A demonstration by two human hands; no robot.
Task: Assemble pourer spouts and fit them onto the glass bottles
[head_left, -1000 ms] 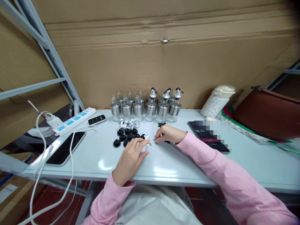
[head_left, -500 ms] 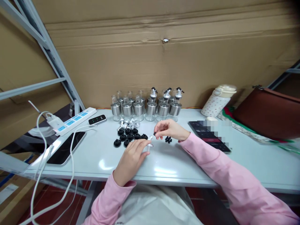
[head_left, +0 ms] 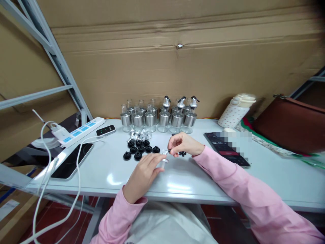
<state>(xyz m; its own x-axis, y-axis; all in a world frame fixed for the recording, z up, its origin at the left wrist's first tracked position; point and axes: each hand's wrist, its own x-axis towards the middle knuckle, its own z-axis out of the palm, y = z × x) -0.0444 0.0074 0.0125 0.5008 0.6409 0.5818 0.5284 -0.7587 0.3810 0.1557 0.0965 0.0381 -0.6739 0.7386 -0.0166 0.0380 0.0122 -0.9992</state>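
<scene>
My left hand (head_left: 144, 174) is closed around a silvery-white pourer spout (head_left: 164, 161), its tip pointing up and to the right. My right hand (head_left: 184, 144) pinches a small black cap (head_left: 169, 150) at the spout's tip, partly hidden by the fingers. Several more small black caps (head_left: 182, 154) lie just below my right hand. Left of the hands sit several black stoppers (head_left: 141, 149), with a pile of silvery spouts (head_left: 138, 135) behind them. Glass bottles with metal bands (head_left: 150, 119) stand at the back; the right-hand ones carry pourers (head_left: 181, 101) with black caps.
On the left lie a power strip (head_left: 81, 131), a small black device (head_left: 106, 130), a phone (head_left: 72, 161) and white cables (head_left: 79, 162). A tablet-like screen (head_left: 225, 149), a dotted flask (head_left: 235, 112) and a brown bag (head_left: 289, 123) are on the right. Cardboard (head_left: 152, 67) walls the back.
My right hand has brought the black cap down and against the spout's tip. My left hand has shifted slightly right, tilting the spout a little.
</scene>
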